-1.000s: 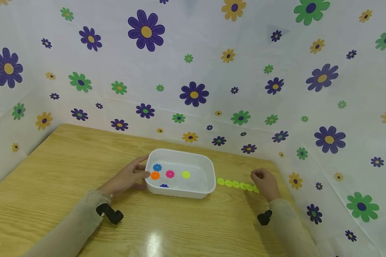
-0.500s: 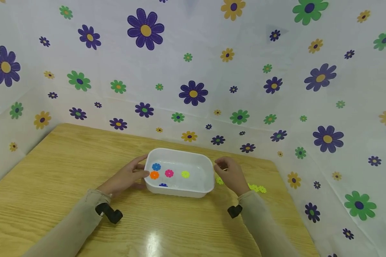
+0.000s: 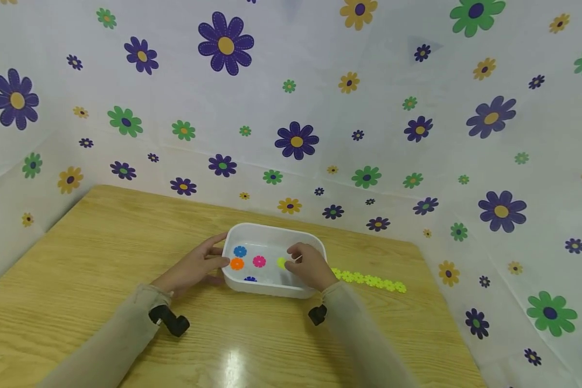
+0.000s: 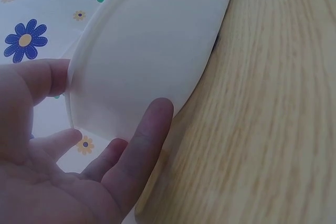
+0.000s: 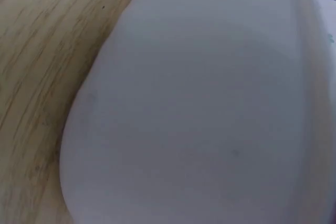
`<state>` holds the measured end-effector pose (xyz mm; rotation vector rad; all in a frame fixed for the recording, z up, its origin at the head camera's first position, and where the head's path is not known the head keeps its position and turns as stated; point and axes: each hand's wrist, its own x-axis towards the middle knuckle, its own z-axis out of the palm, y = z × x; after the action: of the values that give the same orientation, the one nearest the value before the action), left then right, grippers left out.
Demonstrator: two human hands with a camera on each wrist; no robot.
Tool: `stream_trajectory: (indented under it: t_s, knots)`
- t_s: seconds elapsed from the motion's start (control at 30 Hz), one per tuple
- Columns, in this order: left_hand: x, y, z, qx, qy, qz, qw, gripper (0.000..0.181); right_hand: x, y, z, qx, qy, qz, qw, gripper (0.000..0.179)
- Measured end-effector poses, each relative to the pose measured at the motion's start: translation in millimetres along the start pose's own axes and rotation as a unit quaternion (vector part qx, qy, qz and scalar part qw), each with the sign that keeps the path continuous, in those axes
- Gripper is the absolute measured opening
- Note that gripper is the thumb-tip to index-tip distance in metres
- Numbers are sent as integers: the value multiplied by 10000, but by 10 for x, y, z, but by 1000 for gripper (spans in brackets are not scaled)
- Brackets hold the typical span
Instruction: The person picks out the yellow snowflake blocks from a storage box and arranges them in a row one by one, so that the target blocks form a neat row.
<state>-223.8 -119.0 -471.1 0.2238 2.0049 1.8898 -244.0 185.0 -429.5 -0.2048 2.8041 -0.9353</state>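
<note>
In the head view a white plastic box (image 3: pixel 262 289) stands on the wooden table. My left hand (image 3: pixel 194 267) holds its left end; the left wrist view shows fingertips (image 4: pixel 159 109) against the outer wall. My right hand (image 3: pixel 311 267) is over the box's right half, thumb and index finger curved and apart beside a yellow-green snowflake disc (image 3: pixel 281 262). Also inside lie a pink disc (image 3: pixel 259 261), an orange disc (image 3: pixel 237 263), a light blue disc (image 3: pixel 240 251) and a partly hidden dark blue disc (image 3: pixel 250 279). In the right wrist view only the box wall (image 5: pixel 194 108) fills the middle, without fingers.
To the right of the box, a joined row of yellow-green snowflake discs (image 3: pixel 371 281) lies on the table (image 3: pixel 213 334). A white flower-printed cloth (image 3: pixel 252 97) hangs behind and beside the table. Each wrist wears a small black camera mount (image 3: pixel 168 320).
My right hand has moved left from the row of yellow-green discs, over the box's right rim, to the disc inside. The left hand has stayed on the box.
</note>
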Motion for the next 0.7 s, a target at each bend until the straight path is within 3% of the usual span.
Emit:
stream_trajectory:
  t_s: [0.27,0.7]
  knots:
    - [-14,8,-25,13,-2,-14,10000,73,120,-32,137,-455,-292,572,9969,42]
    - [6,8,-10,-90,-14,-61,9999,73,159,-32,185,-776,-212,291,9963,29]
